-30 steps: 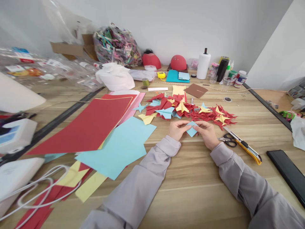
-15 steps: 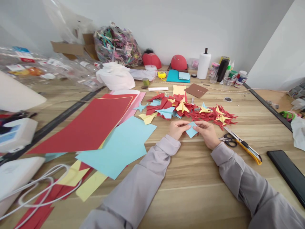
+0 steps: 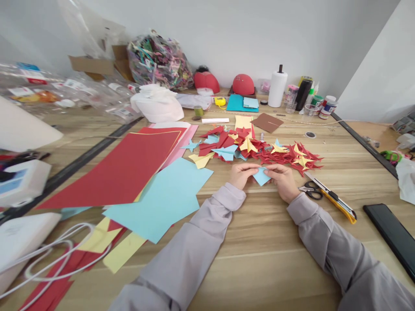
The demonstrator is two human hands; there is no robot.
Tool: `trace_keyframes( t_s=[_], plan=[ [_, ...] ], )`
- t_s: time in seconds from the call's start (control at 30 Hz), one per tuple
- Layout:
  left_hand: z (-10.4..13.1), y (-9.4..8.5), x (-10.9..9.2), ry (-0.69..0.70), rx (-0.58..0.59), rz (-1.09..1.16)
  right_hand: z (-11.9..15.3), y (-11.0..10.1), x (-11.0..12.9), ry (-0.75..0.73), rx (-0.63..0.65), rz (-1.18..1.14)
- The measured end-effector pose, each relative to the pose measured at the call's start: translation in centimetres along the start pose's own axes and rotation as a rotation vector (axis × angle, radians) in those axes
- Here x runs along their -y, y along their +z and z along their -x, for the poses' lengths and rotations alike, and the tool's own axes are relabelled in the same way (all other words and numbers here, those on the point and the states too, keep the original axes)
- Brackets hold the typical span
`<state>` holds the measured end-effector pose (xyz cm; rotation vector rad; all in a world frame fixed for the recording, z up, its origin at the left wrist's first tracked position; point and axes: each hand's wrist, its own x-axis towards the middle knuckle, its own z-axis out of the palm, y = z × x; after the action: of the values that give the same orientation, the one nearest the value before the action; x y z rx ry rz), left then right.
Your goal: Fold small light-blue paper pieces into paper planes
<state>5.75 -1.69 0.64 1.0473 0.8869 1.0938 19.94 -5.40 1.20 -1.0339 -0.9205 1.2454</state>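
A small light-blue folded paper point(image 3: 261, 177) is held low over the wooden table, one corner pointing toward me. My left hand point(image 3: 241, 175) pinches its left upper side between thumb and fingers. On the opposite side my right hand point(image 3: 281, 179) grips it the same way, the thumb lying near the top corner. The fingertips cover its upper edges. Just beyond my hands lies a heap of red folded paper pieces point(image 3: 223, 140), with a blue paper plane point(image 3: 225, 152) and a yellow folded star point(image 3: 248, 145) on it.
Scissors point(image 3: 311, 189) and a yellow box cutter point(image 3: 339, 202) lie right of my right hand, a black phone point(image 3: 392, 237) farther right. Blue sheets point(image 3: 165, 198) and red sheets point(image 3: 123, 166) spread to the left. A white cable point(image 3: 68, 255) coils at front left. Bottles and jars stand at the back.
The fingers have shifted slightly on the blue paper, and its top corner is now more covered, as if bent over or tilted. Both arms stay in place.
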Motion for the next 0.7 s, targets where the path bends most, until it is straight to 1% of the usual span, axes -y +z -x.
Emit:
trace_keyframes(
  t_s=[0.17,0.33,0.47,0.6,0.7],
  plan=[
    [-0.1,-0.1,-0.3,-0.017,-0.022,0.068,0.0,0.0,0.0,0.018,0.034,-0.008],
    [0.1,0.0,-0.6,-0.024,-0.01,0.089,-0.1,-0.1,-0.2,0.018,0.02,-0.012],
    [0.1,0.0,-0.3,0.018,-0.013,0.065,0.0,0.0,-0.1,-0.015,0.005,0.015],
    [-0.2,0.0,0.2,0.067,-0.041,0.038,0.1,0.1,0.0,-0.056,0.005,0.097],
    [-0.3,0.0,0.4,0.118,-0.03,0.016,0.1,0.2,0.0,-0.086,0.005,0.126]
  ],
)
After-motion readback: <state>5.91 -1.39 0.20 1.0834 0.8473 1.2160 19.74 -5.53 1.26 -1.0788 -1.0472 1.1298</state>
